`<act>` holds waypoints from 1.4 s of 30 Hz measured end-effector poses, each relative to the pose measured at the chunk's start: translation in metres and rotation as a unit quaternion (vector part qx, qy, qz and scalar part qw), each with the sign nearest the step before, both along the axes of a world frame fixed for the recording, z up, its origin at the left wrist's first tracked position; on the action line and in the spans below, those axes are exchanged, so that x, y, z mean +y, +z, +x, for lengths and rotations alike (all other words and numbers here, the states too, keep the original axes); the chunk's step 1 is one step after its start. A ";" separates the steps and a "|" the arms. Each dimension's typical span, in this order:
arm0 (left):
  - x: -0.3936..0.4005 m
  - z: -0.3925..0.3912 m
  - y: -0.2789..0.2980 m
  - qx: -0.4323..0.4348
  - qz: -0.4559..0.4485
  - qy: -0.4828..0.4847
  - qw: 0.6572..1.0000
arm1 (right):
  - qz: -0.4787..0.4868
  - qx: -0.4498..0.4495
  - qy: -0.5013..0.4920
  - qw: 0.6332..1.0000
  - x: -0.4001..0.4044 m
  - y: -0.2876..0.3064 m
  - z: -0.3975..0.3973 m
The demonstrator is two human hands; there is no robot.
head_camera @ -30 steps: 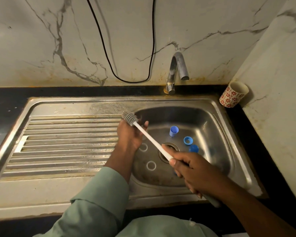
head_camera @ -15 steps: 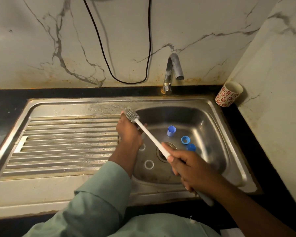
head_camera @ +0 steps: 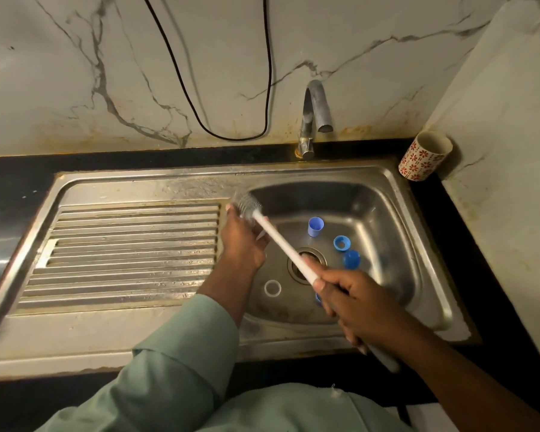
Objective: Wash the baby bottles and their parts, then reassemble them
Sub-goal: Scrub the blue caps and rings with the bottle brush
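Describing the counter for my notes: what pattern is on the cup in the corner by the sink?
Red flowers on white, on the cup, seen in the head view.

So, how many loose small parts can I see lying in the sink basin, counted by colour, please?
Blue: 3 fully visible, a tall cap, a ring cap and a domed cap
Blue, mostly hidden behind the right hand: 1 sliver, kind unclear
White: 1 ring
Total: 5 parts in the sink basin
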State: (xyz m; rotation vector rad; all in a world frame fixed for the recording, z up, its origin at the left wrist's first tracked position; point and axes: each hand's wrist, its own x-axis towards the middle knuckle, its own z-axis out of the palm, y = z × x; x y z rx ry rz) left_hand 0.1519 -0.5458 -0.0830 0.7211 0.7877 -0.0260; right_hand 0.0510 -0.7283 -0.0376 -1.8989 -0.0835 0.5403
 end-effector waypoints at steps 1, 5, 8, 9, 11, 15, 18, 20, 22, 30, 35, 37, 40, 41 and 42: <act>0.000 -0.001 0.000 -0.012 -0.007 -0.009 1.000 | -0.003 0.011 0.001 1.000 -0.003 -0.001 0.001; -0.008 -0.003 -0.001 -0.010 0.042 -0.040 0.998 | -0.034 0.009 -0.040 0.999 -0.019 -0.007 0.009; -0.010 -0.001 -0.002 0.015 0.108 -0.087 0.990 | -0.005 0.023 -0.001 1.000 -0.022 -0.015 0.007; -0.012 -0.003 -0.002 0.010 0.122 -0.112 0.986 | -0.018 0.032 -0.005 0.999 -0.024 -0.021 0.012; -0.017 -0.011 -0.008 -0.004 0.223 -0.173 0.959 | -0.070 0.049 -0.035 0.996 -0.031 -0.032 0.031; -0.030 -0.026 -0.033 -0.084 0.462 -0.366 0.804 | -0.108 0.016 -0.064 0.992 -0.055 -0.042 0.053; -0.044 -0.021 -0.067 -0.042 0.563 -0.546 0.619 | -0.105 0.023 -0.056 0.993 -0.066 -0.047 0.057; -0.055 -0.018 -0.087 -0.012 0.594 -0.602 0.533 | -0.119 0.030 -0.044 0.991 -0.070 -0.052 0.062; -0.065 -0.015 -0.108 -0.032 0.644 -0.625 0.441 | -0.124 0.031 -0.036 0.991 -0.073 -0.056 0.064; -0.089 -0.028 -0.179 -0.094 0.670 -0.714 0.180 | -0.150 0.035 -0.002 0.988 -0.078 -0.073 0.073; -0.092 -0.031 -0.184 -0.098 0.657 -0.738 0.118 | -0.153 0.048 0.012 0.987 -0.079 -0.082 0.082; -0.091 -0.028 -0.181 -0.103 0.661 -0.729 0.142 | -0.154 0.056 0.017 0.986 -0.079 -0.085 0.087; -0.088 -0.016 -0.166 -0.078 0.667 -0.712 0.205 | -0.148 0.065 0.019 0.987 -0.079 -0.090 0.096; -0.083 -0.007 -0.159 -0.063 0.679 -0.694 0.232 | -0.143 0.068 0.016 0.987 -0.078 -0.091 0.100; -0.076 0.005 -0.154 -0.050 0.700 -0.666 0.255 | -0.139 0.069 0.011 0.988 -0.078 -0.092 0.103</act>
